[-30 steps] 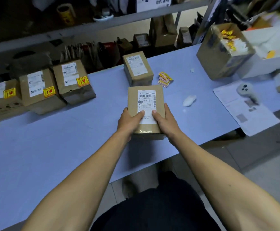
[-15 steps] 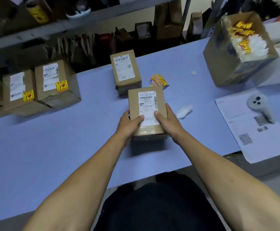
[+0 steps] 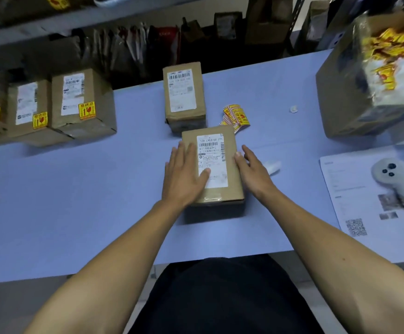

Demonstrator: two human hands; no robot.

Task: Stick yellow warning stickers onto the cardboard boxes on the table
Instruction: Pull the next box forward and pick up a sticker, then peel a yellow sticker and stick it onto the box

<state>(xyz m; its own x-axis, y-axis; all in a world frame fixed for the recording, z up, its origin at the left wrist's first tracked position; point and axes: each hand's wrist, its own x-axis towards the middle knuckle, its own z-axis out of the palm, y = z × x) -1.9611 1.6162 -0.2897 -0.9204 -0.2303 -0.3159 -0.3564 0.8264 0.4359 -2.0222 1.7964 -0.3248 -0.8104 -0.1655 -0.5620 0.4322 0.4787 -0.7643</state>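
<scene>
A small cardboard box with a white shipping label lies flat on the blue table in front of me. My left hand rests flat on its left part, fingers straight. Beside the box's right edge is my right hand, fingers straight, thumb touching the edge. A loose pile of yellow warning stickers lies just behind the box. A second unstickered box stands further back. Three boxes at the far left carry yellow stickers.
A big open carton holding yellow stickers and white backing paper stands at the right rear. A printed sheet with a white controller on it lies at the right. A crumpled white scrap sits near my right hand.
Both hands have let go of the box's near end. The left hand now lies flat on its top, the right has opened beside its right edge. The box has stayed in place.
</scene>
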